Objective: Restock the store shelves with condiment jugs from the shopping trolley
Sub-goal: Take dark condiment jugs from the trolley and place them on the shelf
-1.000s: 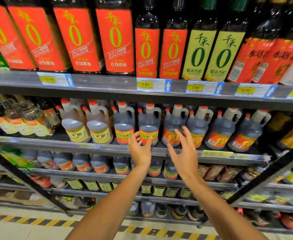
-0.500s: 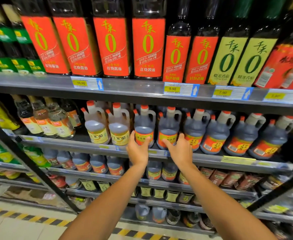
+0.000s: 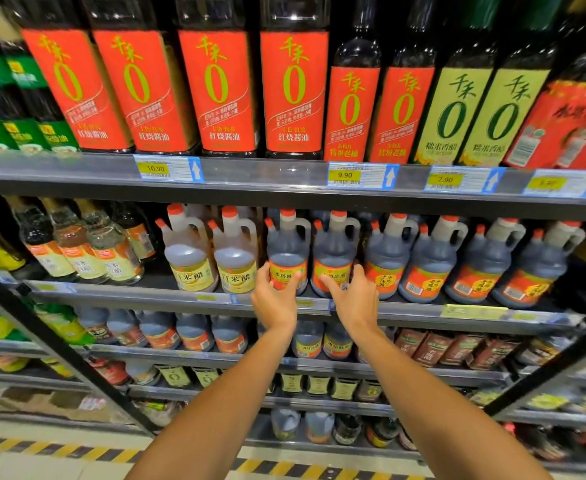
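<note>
Far left on the middle shelf [image 3: 118, 295], small glass bottles [image 3: 87, 251] sit blurred, their labels hard to read. Next come two pale jugs [image 3: 211, 254] with yellow labels. Now the left hand [image 3: 274, 299], at the first dark jug [image 3: 287, 251]: thumb on the label's right side, fingers curled round its left edge, their tips lying along the jug's side. It grips the jug's base, which stands at the shelf front. Just beside it the right hand [image 3: 353, 299] has its thumb pressed on the label of the second dark jug [image 3: 334, 252], fingers wrapped round its right side, mostly hidden behind the palm. Further right, four more dark jugs [image 3: 457, 261] line up. Above, tall red-labelled bottles [image 3: 215, 88] are cut off at the top. The far right edge is too blurred to read.
</note>
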Tool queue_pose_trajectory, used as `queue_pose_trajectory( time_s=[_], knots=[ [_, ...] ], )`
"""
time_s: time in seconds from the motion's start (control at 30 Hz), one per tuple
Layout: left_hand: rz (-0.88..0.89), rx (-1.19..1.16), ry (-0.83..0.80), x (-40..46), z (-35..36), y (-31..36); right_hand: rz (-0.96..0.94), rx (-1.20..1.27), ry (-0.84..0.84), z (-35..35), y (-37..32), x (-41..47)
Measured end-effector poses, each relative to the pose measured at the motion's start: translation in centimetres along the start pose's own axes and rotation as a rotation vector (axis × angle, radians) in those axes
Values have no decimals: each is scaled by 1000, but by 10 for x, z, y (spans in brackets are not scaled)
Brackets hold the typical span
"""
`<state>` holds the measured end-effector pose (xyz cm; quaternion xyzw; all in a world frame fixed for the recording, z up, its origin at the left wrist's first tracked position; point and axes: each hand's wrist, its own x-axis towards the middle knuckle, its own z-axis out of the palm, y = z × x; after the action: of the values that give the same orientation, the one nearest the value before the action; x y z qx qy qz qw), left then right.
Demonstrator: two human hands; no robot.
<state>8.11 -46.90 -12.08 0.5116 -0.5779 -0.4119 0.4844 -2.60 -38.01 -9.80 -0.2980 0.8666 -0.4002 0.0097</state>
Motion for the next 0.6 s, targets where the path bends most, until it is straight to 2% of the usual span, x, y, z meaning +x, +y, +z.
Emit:
queue_pose_trajectory(
  time_s=[0.27, 0.37, 0.47, 0.53, 0.6],
  knots=[
    [6, 17, 20, -2, -2, 8, 72, 39, 86, -3, -2, -10],
    [-9, 52, 6, -1, -2, 8, 89, 60, 44, -5, -4, -6],
    [5, 24, -86, -4, -9, 4, 102, 139, -26, -6, -5, -17],
    [29, -34, -136, -13, -28, 4, 60, 290, -29, -10, -4, -41],
    [100, -80, -95, -18, -58, 1, -67, 405, -18, -17, -4, -65]
  ],
)
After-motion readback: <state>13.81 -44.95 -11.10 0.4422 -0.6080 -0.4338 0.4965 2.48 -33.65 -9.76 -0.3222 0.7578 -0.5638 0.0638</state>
